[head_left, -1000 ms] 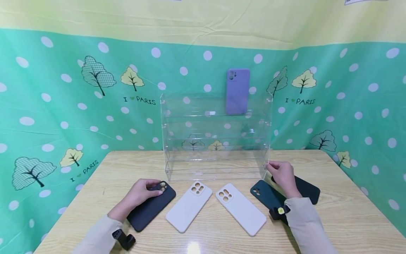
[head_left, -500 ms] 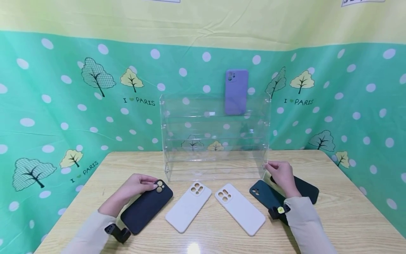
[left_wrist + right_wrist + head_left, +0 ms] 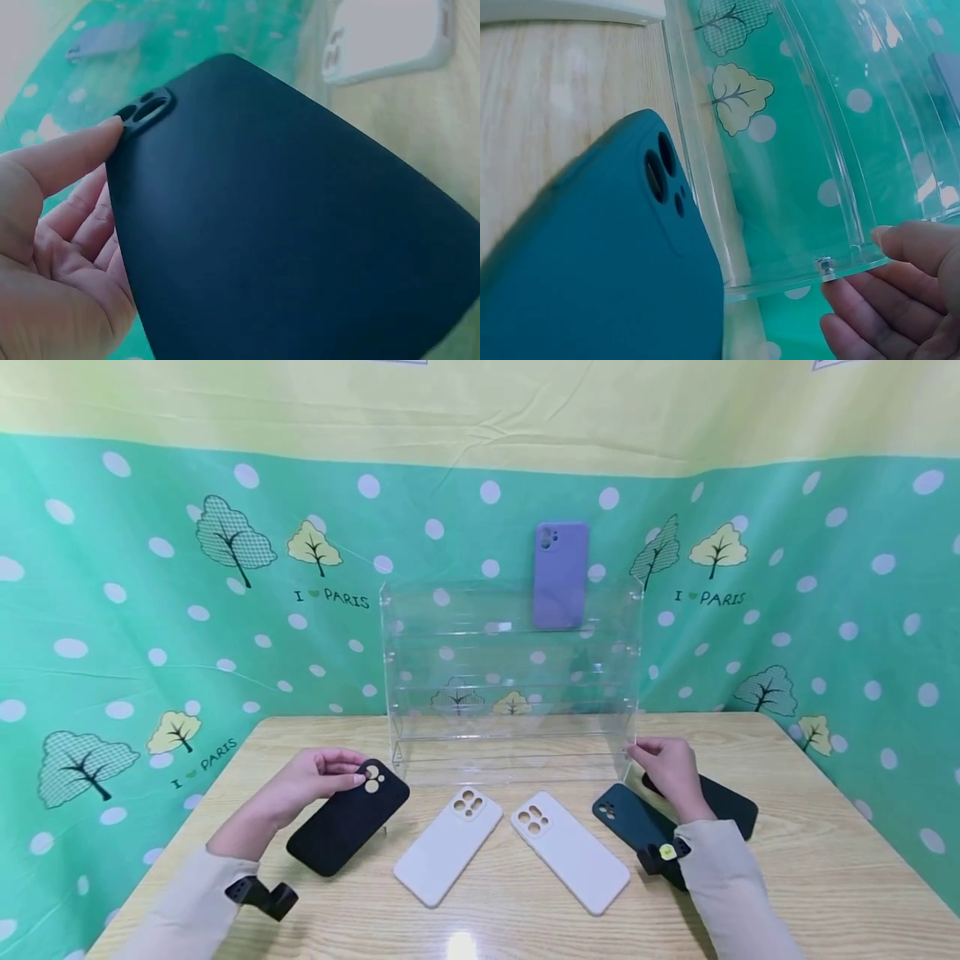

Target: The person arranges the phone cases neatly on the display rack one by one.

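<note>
My left hand (image 3: 311, 783) pinches a black phone case (image 3: 347, 822) by its camera-hole corner and holds it tilted above the table; the left wrist view shows the thumb at the cutout edge of the black case (image 3: 285, 217). With thumb and fingers, my right hand (image 3: 670, 774) grips the right side panel of a clear acrylic tiered stand (image 3: 510, 747); the right wrist view shows that panel edge between thumb and fingers. A purple phone case (image 3: 561, 577) stands upright on the stand's top tier. Beneath my right wrist lies a dark green phone case (image 3: 633, 820).
Two white phone cases, the left one (image 3: 448, 847) and the right one (image 3: 570, 853), lie on the wooden table (image 3: 525, 939) before the stand. A dark phone case (image 3: 727, 806) lies right of my right hand. A green and yellow curtain (image 3: 465, 502) hangs behind.
My left hand has lifted the black case off the table, moving slightly left and up. The right hand has stayed on the stand's side panel.
</note>
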{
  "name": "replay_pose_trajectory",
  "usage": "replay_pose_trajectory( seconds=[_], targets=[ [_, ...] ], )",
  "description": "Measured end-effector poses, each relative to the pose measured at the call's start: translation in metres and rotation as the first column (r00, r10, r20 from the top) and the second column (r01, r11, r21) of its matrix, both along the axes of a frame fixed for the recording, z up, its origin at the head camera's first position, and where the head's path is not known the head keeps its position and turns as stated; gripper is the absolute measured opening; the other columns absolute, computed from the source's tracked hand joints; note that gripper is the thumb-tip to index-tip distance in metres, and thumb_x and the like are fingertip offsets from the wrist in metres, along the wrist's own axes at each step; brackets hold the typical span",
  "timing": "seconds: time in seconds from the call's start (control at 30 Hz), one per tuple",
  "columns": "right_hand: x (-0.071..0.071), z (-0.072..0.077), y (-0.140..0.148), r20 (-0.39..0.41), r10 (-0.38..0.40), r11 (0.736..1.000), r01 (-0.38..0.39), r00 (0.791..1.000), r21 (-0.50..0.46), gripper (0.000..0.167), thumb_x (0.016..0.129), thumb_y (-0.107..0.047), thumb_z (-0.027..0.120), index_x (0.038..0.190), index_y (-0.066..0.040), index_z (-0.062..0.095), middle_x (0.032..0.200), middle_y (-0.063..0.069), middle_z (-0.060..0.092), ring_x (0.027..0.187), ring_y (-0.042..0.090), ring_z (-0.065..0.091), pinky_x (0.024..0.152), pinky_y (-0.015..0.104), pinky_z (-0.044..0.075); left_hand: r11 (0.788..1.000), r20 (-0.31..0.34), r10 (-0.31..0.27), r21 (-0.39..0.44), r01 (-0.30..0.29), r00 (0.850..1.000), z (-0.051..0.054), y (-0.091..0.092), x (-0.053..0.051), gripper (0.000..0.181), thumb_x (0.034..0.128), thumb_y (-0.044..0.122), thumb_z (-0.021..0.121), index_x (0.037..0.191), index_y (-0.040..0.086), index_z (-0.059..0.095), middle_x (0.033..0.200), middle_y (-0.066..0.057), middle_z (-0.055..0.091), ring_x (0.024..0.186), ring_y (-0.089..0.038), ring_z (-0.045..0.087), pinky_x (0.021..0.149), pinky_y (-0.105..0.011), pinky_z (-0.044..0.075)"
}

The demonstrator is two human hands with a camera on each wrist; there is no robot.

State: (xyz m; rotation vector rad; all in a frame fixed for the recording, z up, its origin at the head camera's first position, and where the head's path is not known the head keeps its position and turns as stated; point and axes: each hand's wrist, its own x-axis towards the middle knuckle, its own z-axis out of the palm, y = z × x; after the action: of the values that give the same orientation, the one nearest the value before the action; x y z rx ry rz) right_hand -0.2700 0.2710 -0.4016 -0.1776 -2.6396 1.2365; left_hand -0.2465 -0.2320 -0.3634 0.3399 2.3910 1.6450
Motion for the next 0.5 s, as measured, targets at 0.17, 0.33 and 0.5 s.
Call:
replay_pose_trajectory(
  seconds=[0.17,0.33,0.5],
  targets=[
    [0.0,0.006,0.0,0.038,0.018,0.999,-0.019,0.999,0.027,0.037,0.092,-0.023,0.06,0.112,0.007,0.065,0.115,0.027,0.062,0.103,0.038,0.058,0.083,0.048,0.051,0.998,-0.063,0.007,0.061,-0.003,0.998,0.02,0.006,0.001,0.021,0.0879,0.01,0.065,0.109,0.006,0.063,0.087,0.014,0.068,0.083,-0.002,0.063,0.074,-0.02,0.05],
    [0.001,0.008,-0.001,0.033,0.035,0.998,-0.037,0.999,0.046,0.035,0.092,-0.023,0.061,0.109,0.007,0.066,0.109,0.026,0.065,0.098,0.035,0.06,0.079,0.044,0.052,0.993,-0.137,0.032,0.12,-0.016,0.99,0.043,0.018,-0.003,0.018,0.0886,0.007,0.064,0.103,0.018,0.064,0.088,0.013,0.068,0.084,-0.004,0.063,0.075,-0.019,0.05],
    [0.001,0.006,-0.001,-0.005,0.031,0.997,-0.031,1.0,0.069,0.034,0.092,-0.023,0.062,0.107,0.006,0.068,0.105,0.025,0.067,0.092,0.033,0.061,0.073,0.04,0.051,0.984,-0.199,0.038,0.177,-0.003,0.979,0.068,0.038,-0.017,0.02,0.0882,0.004,0.064,0.103,0.017,0.062,0.088,0.011,0.068,0.082,-0.005,0.063,0.076,-0.019,0.051]
  ],
)
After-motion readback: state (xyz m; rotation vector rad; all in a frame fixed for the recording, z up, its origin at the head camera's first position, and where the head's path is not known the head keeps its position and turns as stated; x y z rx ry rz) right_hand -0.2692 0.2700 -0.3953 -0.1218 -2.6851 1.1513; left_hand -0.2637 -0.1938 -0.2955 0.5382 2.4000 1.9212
